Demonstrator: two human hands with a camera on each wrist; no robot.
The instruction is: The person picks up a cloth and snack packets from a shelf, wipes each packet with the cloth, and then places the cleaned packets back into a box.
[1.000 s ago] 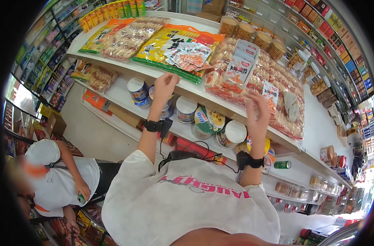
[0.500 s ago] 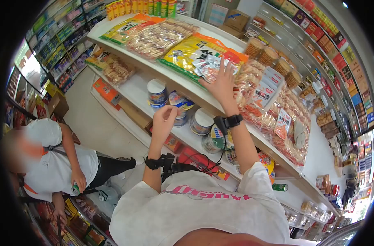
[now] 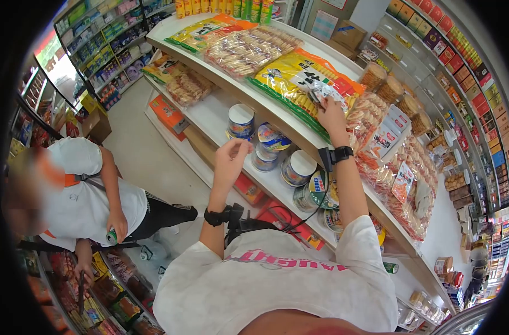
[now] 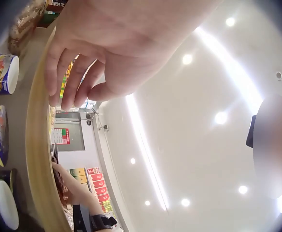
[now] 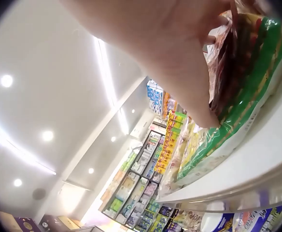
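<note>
My right hand grips the small foil snack packets lying on a large yellow bag with orange and green edges. In the right wrist view, the thumb lies along the near side of the packets, and the far fingers are mostly hidden. Loosely bent and holding nothing, my left hand is in front of the lower shelf, close to the tub-shaped containers. The left wrist view shows its fingers beside the shelf edge.
Right of the yellow bag, a white display box and a single packet lie on clear bags of crackers. The upper shelf's front edge runs diagonally. Another person at the left holds a green can.
My right hand has moved left from the shelf's front edge onto the packets, fingers first spread, now closed around them. My left hand has dropped from the upper shelf edge.
</note>
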